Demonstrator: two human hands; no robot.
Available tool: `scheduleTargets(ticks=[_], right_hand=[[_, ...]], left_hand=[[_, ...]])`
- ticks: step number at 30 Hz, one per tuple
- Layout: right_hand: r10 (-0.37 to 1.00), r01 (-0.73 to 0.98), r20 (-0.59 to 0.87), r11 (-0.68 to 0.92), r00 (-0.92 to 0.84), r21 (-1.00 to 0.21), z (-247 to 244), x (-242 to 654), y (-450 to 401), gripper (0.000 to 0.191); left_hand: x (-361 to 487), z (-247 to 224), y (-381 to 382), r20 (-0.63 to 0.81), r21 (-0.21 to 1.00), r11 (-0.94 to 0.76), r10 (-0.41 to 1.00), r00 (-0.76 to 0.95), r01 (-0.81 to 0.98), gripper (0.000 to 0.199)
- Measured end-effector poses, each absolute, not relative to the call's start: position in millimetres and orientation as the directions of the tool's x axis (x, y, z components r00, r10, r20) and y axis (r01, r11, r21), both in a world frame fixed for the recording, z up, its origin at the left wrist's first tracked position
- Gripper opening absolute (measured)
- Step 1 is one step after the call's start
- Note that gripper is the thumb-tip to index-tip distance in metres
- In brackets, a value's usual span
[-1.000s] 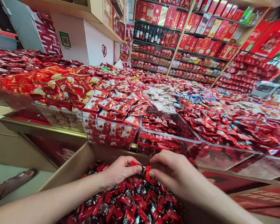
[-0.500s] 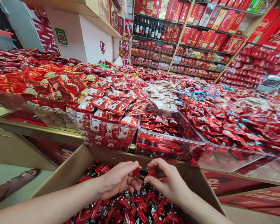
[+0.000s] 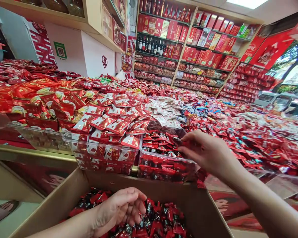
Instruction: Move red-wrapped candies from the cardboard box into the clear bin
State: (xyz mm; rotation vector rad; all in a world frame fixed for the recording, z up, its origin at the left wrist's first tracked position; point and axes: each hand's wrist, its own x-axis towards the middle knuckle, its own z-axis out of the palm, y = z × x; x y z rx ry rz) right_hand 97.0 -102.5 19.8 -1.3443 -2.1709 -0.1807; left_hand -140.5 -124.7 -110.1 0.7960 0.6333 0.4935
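My right hand (image 3: 206,150) reaches over the right side of a clear plastic bin (image 3: 164,158). Its thumb and fingers pinch a small red-and-black wrapped candy (image 3: 178,141), partly hidden by the fingertips. Similar candies (image 3: 155,142) lie in rows inside that bin. Lower down, my left hand (image 3: 125,206) hovers above a cardboard box (image 3: 149,185), loosely cupped with the fingers bent and apart, and I see nothing in it. Loose red-and-black candies (image 3: 161,219) fill the bottom of the box beneath it.
Left of the bin stands another clear bin (image 3: 101,155) heaped with red-and-white packets. More wrapped sweets (image 3: 238,132) spread to the right and behind. Shelves (image 3: 178,62) with boxes and bottles line the back. A sandaled foot (image 3: 5,210) shows at lower left.
My right hand has moved up and right from the box to the clear bin, carrying a candy. My left hand has stayed over the box. The view has tilted up slightly.
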Motion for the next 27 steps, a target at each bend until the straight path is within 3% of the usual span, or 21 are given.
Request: scheduleTargets(ticks=[5, 11, 18, 27], right_hand=[[0.815, 0.902, 0.388, 0.398, -0.430, 0.165, 26.1, 118.5, -44.2, 0.009], [0.860, 0.841, 0.169, 0.398, -0.481, 0.366, 15.7, 111.9, -8.1, 0.005], [0.878, 0.839, 0.076, 0.421, -0.472, 0.345, -0.9, 93.5, 11.8, 0.018], [0.910, 0.889, -0.002, 0.406, -0.415, 0.212, -2.9, 100.1, 19.5, 0.017]], left_hand=[[-141.6, -114.3, -125.2, -0.316, 0.792, 0.593, 0.602, 0.733, -0.146, 0.019], [-143.9, -116.8, -123.5, -0.308, 0.801, 0.585, 0.587, 0.748, -0.129, 0.020], [-144.9, -119.2, -125.0, -0.325, 0.816, 0.572, 0.574, 0.751, -0.084, 0.020], [-147.4, -126.6, -124.5, -0.313, 0.817, 0.573, 0.543, 0.779, -0.071, 0.025]])
